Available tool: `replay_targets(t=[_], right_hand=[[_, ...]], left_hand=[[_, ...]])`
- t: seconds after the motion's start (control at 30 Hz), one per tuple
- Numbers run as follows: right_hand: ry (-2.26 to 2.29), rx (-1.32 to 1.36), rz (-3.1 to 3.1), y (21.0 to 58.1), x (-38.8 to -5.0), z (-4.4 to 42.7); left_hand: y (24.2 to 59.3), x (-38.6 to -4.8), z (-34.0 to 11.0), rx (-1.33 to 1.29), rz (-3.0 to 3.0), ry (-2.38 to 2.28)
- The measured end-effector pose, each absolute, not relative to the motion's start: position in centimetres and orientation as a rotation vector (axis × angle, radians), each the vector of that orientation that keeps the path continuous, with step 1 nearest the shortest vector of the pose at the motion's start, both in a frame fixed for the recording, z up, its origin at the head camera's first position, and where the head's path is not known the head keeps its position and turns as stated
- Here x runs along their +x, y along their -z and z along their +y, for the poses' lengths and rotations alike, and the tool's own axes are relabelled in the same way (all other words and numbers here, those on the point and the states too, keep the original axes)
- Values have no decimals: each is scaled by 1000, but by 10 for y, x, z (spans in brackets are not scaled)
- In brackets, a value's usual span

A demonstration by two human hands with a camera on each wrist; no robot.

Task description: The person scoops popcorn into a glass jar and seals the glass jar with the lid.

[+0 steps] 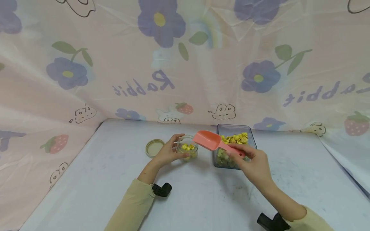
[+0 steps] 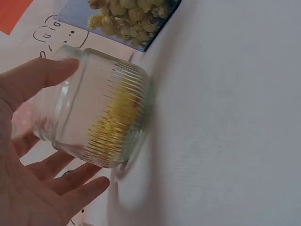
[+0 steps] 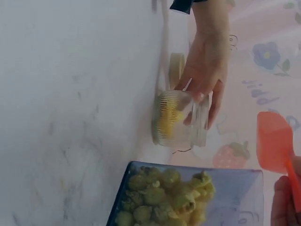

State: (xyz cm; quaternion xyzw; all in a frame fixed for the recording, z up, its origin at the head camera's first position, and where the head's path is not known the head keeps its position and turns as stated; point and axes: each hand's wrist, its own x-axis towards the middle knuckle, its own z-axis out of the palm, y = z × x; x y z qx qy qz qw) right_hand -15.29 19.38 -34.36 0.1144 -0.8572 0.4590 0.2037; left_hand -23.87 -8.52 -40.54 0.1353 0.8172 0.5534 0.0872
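My left hand (image 1: pixel 169 151) holds a small ribbed glass jar (image 2: pixel 101 108) around its upper part, thumb on one side and fingers on the other. Yellow popcorn (image 1: pixel 187 147) lies in the bottom of the jar, which stands upright on the table. Pinched by its handle in my right hand (image 1: pixel 254 162) is a pinkish-red scoop (image 1: pixel 207 140). The scoop is raised between the jar and a clear bluish bin (image 1: pixel 253 138), its bowl pointing toward the jar; I see no popcorn in the bowl. More popcorn (image 3: pixel 162 193) partly fills the bin.
A round lid (image 1: pixel 154 148) lies flat on the table just left of the jar, beside my left hand. The white tabletop (image 1: pixel 185 199) runs back to a printed curtain (image 1: pixel 202 80) hanging behind the bin and along the sides.
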Motion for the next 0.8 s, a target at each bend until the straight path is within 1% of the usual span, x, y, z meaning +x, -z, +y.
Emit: replay_targets(t=[0.23,0.43,0.8], right_hand=[[-1623,308,-2292,337,-159,206],[-1883,296,-2141,335,-166,219],[-1948,296,-2049,332,-175,237]], left_hand=[[395,-236,-83,439,2596,-1466],[383,-234,-76,478,2620,-1452],[370,-234,-51,577,2669,-1437]])
